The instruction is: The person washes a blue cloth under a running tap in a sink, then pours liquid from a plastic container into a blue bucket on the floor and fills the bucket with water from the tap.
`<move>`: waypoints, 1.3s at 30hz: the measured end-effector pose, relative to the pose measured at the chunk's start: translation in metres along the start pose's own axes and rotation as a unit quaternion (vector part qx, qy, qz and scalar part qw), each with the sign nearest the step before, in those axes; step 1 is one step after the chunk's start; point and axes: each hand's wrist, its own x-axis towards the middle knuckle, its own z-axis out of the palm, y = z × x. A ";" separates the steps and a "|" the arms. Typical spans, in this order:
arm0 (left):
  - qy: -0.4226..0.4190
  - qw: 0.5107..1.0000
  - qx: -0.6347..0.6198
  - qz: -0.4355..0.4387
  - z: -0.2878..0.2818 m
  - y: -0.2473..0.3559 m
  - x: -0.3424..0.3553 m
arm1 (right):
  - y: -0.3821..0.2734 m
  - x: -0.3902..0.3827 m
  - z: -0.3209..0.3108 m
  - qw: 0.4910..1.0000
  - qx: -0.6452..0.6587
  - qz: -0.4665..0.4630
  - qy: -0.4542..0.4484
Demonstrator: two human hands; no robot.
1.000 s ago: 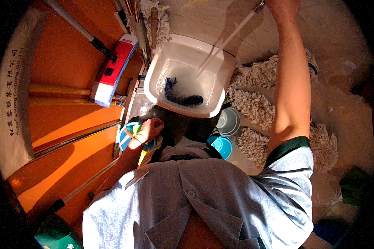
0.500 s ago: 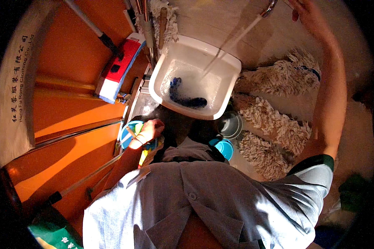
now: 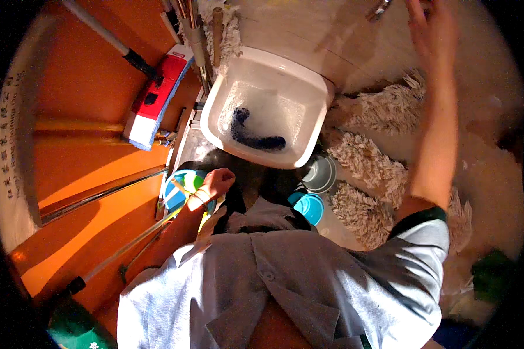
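A white basin (image 3: pixel 212 110) of sudsy water stands before me, a curved dark blue item (image 3: pixel 244 136) lying in it, perhaps a cloth. My left hand (image 3: pixel 218 181) hangs over the edge of a blue bucket (image 3: pixel 170 195), fingers curled and nothing seen in them. At the top right, my right hand (image 3: pixel 431 29) is raised beside a metal tap spout (image 3: pixel 379 10). The hand is blurred and partly cut off by the frame edge, so its grip is unclear. No water runs from the spout.
Shaggy mop heads (image 3: pixel 367 166) lie right of the basin. A grey bucket (image 3: pixel 320 174) and a turquoise bucket (image 3: pixel 310 208) stand near my legs. On the left, a red and white flat mop (image 3: pixel 157 96) leans against an orange panel (image 3: pixel 93 168), with several poles (image 3: pixel 195 43) behind.
The water stream from the tap has stopped. My right forearm has shifted left, its hand still near the spout. My left hand has moved slightly right, and the whole view has shifted a little.
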 end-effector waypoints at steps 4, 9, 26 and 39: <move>0.064 0.997 -0.018 -0.026 0.000 -0.005 0.009 | 0.015 -0.160 0.154 0.965 0.227 0.119 -0.047; 0.076 0.996 -0.020 -0.030 -0.006 -0.020 0.052 | 0.085 -0.388 0.379 0.788 0.029 -0.100 -0.607; 0.086 0.926 0.256 0.263 0.006 -0.071 0.242 | 0.018 -0.324 0.391 0.677 0.459 0.242 -0.522; 0.060 0.931 0.319 0.165 -0.027 0.014 0.272 | 0.100 -0.408 0.534 0.865 0.239 0.076 -0.435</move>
